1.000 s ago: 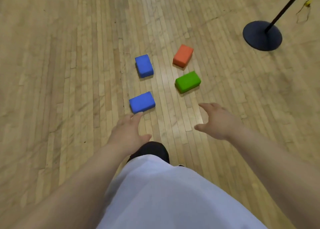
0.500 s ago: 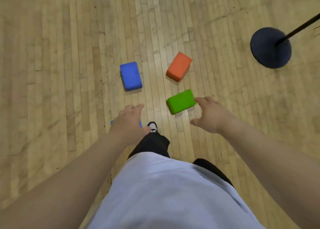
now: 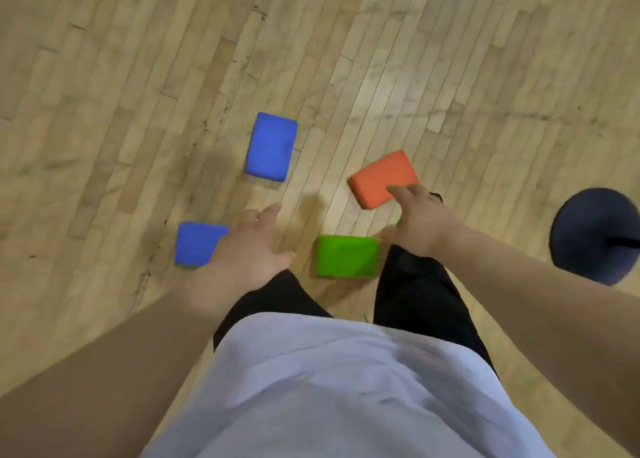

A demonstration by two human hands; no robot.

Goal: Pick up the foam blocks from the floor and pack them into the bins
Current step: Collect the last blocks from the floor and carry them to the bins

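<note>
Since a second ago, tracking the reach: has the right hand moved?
Yes. The right hand has gone forward, past the green block, up to the orange block.

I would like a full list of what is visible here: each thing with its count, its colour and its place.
far blue block: 1, blue, on the floor ahead of the left hand
near blue block: 1, blue, on the floor, partly hidden by the left hand
orange block: 1, orange, on the floor at the right fingertips; contact unclear
green block: 1, green, on the floor between the legs
stand base: 1, dark, round, right edge
floor: 1, light wood, all around
left hand: 1, open, fingers spread
right hand: 1, open, reaching forward
shirt: 1, white, bottom centre
trousers: 1, black, below the hands
</note>
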